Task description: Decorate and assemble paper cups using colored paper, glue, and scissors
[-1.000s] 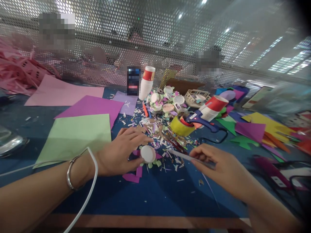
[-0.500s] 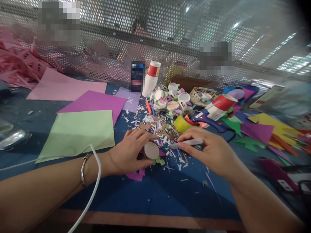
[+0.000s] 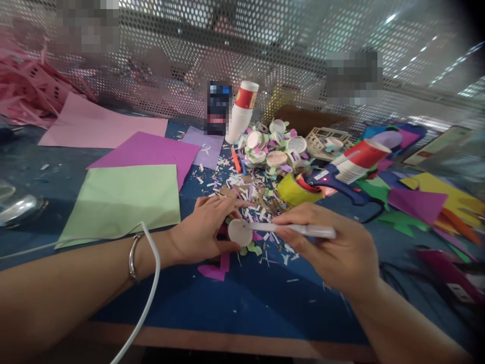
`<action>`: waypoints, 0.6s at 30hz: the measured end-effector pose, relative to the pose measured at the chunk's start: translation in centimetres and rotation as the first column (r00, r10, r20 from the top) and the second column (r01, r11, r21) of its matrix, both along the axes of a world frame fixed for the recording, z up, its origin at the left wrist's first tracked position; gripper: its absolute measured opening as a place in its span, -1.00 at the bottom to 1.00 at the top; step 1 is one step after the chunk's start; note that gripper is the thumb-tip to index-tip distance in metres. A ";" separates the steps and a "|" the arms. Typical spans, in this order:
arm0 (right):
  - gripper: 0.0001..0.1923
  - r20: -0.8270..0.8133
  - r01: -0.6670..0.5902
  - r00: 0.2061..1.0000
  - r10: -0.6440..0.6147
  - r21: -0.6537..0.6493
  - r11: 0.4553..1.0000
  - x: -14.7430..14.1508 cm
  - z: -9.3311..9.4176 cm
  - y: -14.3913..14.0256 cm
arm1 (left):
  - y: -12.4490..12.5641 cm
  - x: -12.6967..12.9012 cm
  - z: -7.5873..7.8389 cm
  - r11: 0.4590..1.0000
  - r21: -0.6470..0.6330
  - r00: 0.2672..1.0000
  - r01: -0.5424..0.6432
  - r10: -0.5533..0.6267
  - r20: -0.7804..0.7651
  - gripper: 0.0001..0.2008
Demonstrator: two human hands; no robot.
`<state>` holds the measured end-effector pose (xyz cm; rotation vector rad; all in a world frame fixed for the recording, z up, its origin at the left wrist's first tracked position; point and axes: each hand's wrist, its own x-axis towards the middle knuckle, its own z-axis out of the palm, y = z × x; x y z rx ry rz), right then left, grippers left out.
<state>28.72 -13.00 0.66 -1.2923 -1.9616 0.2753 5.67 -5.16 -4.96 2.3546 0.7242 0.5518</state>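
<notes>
We were at a paper-craft workbench: a blue work mat (image 3: pixel 235 303) strewn with tiny coloured paper scraps (image 3: pixel 250 189), flat sheets of pink, purple and green craft paper (image 3: pixel 125 199), a blue hot-glue gun (image 3: pixel 337 177), a yellow tape roll (image 3: pixel 293 189), and a perforated metal screen (image 3: pixel 182 55) behind.

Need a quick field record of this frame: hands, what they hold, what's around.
left hand: left hand grips a small cup piece on its side, round white face toward the camera
right hand: right hand holds a white stick, tip at the cup piece's face
surface: blue table strewn with paper scraps
left of hands: green sheet, purple sheet, pink sheet
behind hands: yellow tape roll, blue glue gun, stacked paper cups
wrist: bracelet, white cable across it
</notes>
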 end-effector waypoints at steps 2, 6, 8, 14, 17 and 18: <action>-0.95 -0.021 -0.027 0.999 0.026 -0.002 1.000 -0.3 -0.5 0.2 | 0.0 0.0 -0.1 1.000 0.000 1.000 -0.008 0.008 -0.001 -0.37; -0.93 -0.065 -0.061 0.996 0.061 -0.008 0.998 -0.4 -1.4 0.8 | 0.1 0.1 -0.1 1.000 -0.001 1.000 -0.023 0.023 -0.010 -0.35; -0.92 -0.079 -0.078 0.994 0.076 -0.018 0.997 -0.4 -1.7 1.0 | 0.1 0.1 -0.2 1.000 -0.012 1.000 -0.024 0.024 -0.014 -0.34; -0.89 -0.067 0.002 0.998 0.000 0.020 1.000 0.0 -1.7 0.3 | 0.2 0.1 -0.3 1.000 -0.011 1.000 -0.027 0.027 -0.012 -0.31; -0.88 -0.123 0.145 0.983 -0.136 0.066 0.987 0.4 -1.6 -0.2 | 0.2 0.1 -0.2 0.999 -0.026 0.999 -0.031 0.031 -0.014 -0.32; -0.89 -0.129 0.189 0.975 -0.179 0.067 0.980 0.6 -1.6 -0.3 | 0.2 0.1 -0.1 0.999 -0.034 0.999 -0.032 0.031 -0.018 -0.34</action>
